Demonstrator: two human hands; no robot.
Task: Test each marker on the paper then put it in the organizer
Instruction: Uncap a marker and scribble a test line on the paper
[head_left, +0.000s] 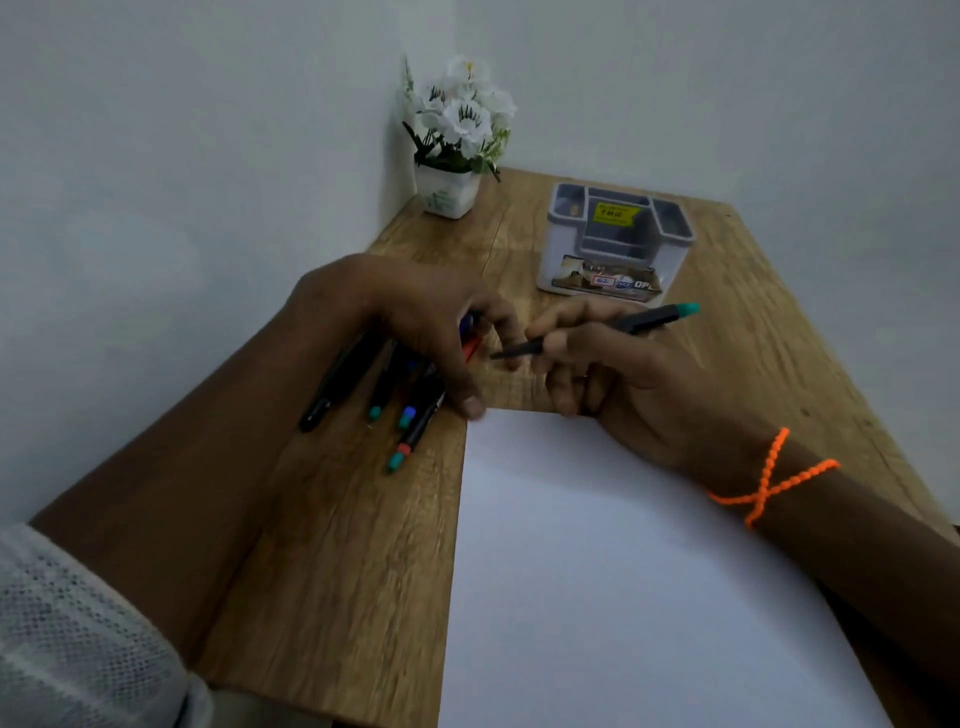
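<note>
My right hand (613, 384) grips a black marker (639, 322) with a teal end, its thin tip pointing left just past the top edge of the white paper (613, 571). My left hand (415, 322) rests palm down over a pile of several black markers (363, 395) with teal, blue and red ends, fingers curled; a blue and a red piece show under the fingers, but whether it grips one is hidden. The grey organizer (618, 244) stands upright behind both hands, its compartments showing no markers.
A white pot of artificial white flowers (452, 135) stands in the far left corner of the wooden table (337, 571). Walls close the table on the left and back. An orange cord is tied round my right wrist.
</note>
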